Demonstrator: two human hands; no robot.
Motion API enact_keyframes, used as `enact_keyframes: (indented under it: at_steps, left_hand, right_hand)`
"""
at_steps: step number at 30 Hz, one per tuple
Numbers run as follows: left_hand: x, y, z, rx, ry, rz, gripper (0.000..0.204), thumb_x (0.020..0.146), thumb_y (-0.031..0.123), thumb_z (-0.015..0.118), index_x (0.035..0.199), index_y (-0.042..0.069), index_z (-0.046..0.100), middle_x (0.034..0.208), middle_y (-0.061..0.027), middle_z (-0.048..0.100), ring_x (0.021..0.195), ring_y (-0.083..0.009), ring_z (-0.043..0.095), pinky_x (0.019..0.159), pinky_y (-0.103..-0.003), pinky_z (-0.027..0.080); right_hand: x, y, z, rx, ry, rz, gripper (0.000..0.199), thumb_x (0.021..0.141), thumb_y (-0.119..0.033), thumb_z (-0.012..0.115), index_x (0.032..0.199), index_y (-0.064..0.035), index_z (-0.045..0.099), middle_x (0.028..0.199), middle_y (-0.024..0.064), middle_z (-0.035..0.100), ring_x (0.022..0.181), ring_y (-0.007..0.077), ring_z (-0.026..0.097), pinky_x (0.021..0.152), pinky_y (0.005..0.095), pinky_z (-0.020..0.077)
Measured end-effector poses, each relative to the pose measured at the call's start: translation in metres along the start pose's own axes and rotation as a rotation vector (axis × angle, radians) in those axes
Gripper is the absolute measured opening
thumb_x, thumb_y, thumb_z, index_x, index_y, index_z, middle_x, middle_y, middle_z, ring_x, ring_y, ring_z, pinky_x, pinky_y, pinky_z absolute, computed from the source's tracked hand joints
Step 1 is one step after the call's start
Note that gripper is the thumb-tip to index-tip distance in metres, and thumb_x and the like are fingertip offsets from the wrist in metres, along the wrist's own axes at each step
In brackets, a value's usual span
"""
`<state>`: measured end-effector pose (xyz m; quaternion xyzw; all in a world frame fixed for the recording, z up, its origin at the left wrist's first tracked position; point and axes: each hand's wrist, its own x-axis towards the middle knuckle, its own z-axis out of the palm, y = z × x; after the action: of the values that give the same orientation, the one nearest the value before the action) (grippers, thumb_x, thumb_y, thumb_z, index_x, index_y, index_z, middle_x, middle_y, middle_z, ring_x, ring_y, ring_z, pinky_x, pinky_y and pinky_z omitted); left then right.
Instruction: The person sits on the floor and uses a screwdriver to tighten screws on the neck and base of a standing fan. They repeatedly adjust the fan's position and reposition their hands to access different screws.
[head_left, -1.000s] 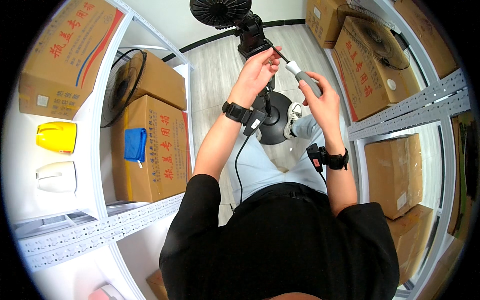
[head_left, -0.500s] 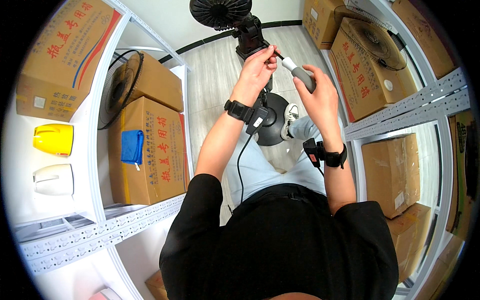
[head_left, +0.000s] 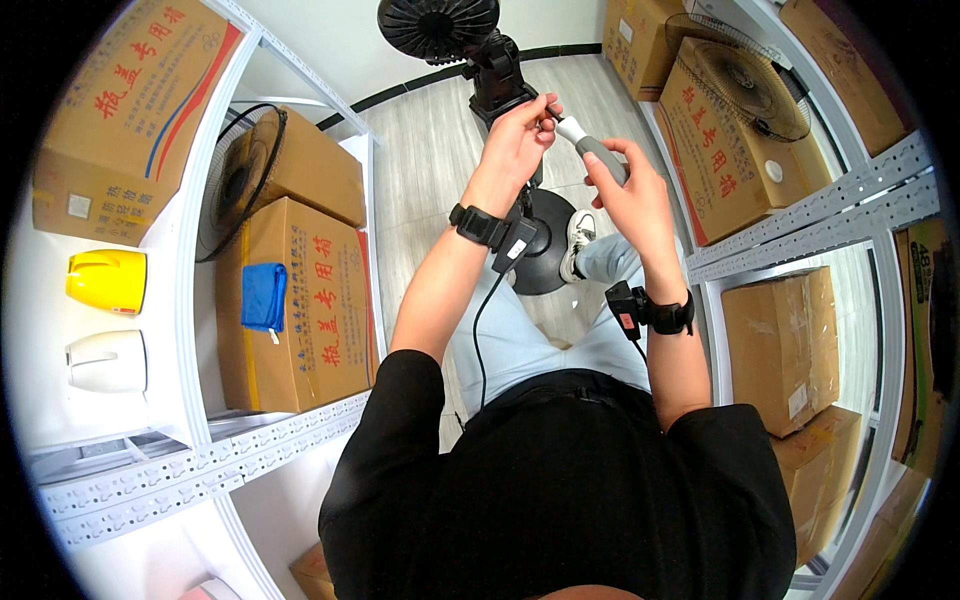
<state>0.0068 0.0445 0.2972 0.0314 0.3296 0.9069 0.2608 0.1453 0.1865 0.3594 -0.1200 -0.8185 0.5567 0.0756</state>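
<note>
A black pedestal fan stands in front of me, with its round motor head [head_left: 440, 28] at the top, its neck [head_left: 497, 85] below and a round base [head_left: 540, 245] by my shoe. My right hand [head_left: 635, 195] is closed round the handle of a screwdriver [head_left: 603, 157], grey with a white collar. The dark shaft slants up and left to the fan's neck. Thumb and fingers of my left hand [head_left: 518, 140] pinch together at the shaft, close against the neck. Where the tip meets the fan is hidden behind those fingers.
White metal shelving flanks me on both sides. On the left are a yellow mug [head_left: 106, 281], a white mug [head_left: 106, 361], cartons [head_left: 310, 340], a blue cloth [head_left: 264, 297] and a fan grille [head_left: 240, 180]. The right shelf carries cartons [head_left: 780, 340] and another grille [head_left: 745, 78].
The screwdriver handle and my right hand have shifted slightly, the fingers settling closer round the handle. My left hand stays nearly in place at the neck.
</note>
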Motion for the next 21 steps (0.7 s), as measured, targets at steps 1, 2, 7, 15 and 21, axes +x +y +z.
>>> enact_keyframes:
  at_steps: [1,2,7,15,21]
  left_hand:
    - [-0.002,0.001,0.004,-0.03,0.014,-0.021,0.019,0.09,0.012,0.061,0.102,-0.002,0.058,0.091,-0.0063,0.06,0.066,-0.0065,0.05,0.056,-0.018,0.04]
    - [-0.001,0.0,0.005,-0.012,0.016,-0.02,0.019,0.09,0.012,0.061,0.102,-0.002,0.058,0.09,-0.0062,0.06,0.066,-0.0066,0.05,0.056,-0.019,0.039]
    - [0.002,-0.001,-0.006,0.065,-0.021,0.01,0.019,0.09,0.009,0.059,0.104,-0.003,0.058,0.091,-0.008,0.059,0.068,-0.0083,0.05,0.057,-0.019,0.04]
    - [-0.005,0.0,0.008,0.033,0.042,0.002,0.015,0.09,0.01,0.061,0.097,-0.003,0.06,0.084,-0.0069,0.06,0.064,-0.0065,0.049,0.053,-0.018,0.039]
    - [-0.002,-0.001,-0.001,0.091,0.014,0.027,0.018,0.09,0.009,0.06,0.102,-0.004,0.058,0.087,-0.0073,0.059,0.066,-0.007,0.048,0.056,-0.018,0.039]
  right_hand:
    - [0.002,0.0,-0.001,0.135,-0.078,0.126,0.042,0.079,-0.024,0.07,0.114,-0.0047,0.057,0.095,0.0193,0.065,0.076,0.0325,0.067,0.067,0.0374,0.0521]
    - [0.002,0.002,-0.002,0.144,-0.061,0.094,0.041,0.08,-0.024,0.069,0.113,-0.004,0.057,0.094,0.0186,0.065,0.074,0.0309,0.067,0.066,0.0367,0.0521]
    - [-0.001,0.018,0.008,-0.431,0.392,-0.661,0.037,0.087,-0.026,0.064,0.111,0.0007,0.056,0.09,0.0132,0.067,0.059,0.0168,0.065,0.054,0.0288,0.0496]
    - [0.007,0.015,0.002,0.34,-0.108,0.16,0.039,0.084,-0.024,0.065,0.116,-0.0046,0.055,0.084,0.0136,0.065,0.07,0.0283,0.065,0.061,0.0369,0.0496]
    - [-0.002,0.018,0.007,-0.359,0.245,-0.44,0.042,0.087,-0.031,0.064,0.116,-0.003,0.054,0.091,0.0135,0.067,0.062,0.015,0.065,0.054,0.0263,0.0481]
